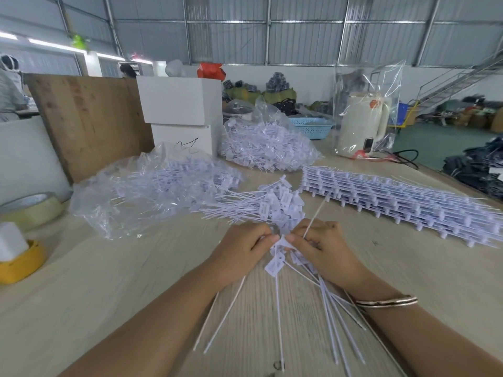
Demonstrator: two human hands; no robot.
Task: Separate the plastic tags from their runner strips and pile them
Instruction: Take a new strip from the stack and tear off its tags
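Two hands are held close together over the middle of the desk (109, 289). A small bunch of white plastic tags (275, 263) is pinched between them: the left hand (242, 251) has its fingers curled onto the tag heads from one side, and the right hand (321, 248) grips the same bunch from the other side, with a thin runner strip (315, 213) rising up and away between its fingers. Long tag stems (330, 322) are fanned out from the bunch toward the near desk edge, lying between the two forearms. A metal bangle (386, 302) is worn on the right wrist.

Just beyond the hands, a loose pile of separated tags (261, 205) is laid on the desk. To its right, a flat stack of unseparated tag sheets (394, 202) is spread along the desk. To its left, a clear plastic bag of tags (152, 186) is lying open, and a second filled bag (266, 148) is set farther back. Two stacked white boxes (181, 115), a wooden board (89, 121), a blue basket (311, 126) and a bagged kettle (362, 123) are ranged along the far side. A roll of tape (30, 208) and a yellow-based item (19, 262) are placed at the left edge.
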